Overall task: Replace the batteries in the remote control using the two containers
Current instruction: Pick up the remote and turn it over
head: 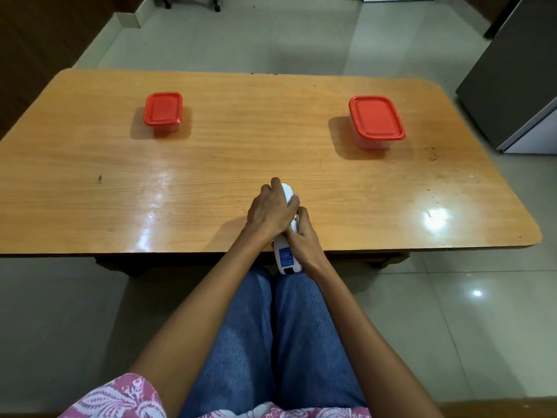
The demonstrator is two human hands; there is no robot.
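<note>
Both hands on white remote (286,251): left hand (269,213) wraps its far end, right hand (303,236) grips mid-body w/ fingers curled. Two red-lidded containers (163,109) (376,121) well beyond, lids on.

Two boxes have red lids (163,108) (376,117). The tabletop (241,140) is orange-brown wood with thin lines. The remote (287,254) is white with a blue sticker. The jeans (280,342) are blue. The shirt (120,399) is pink with white swirls.
</note>
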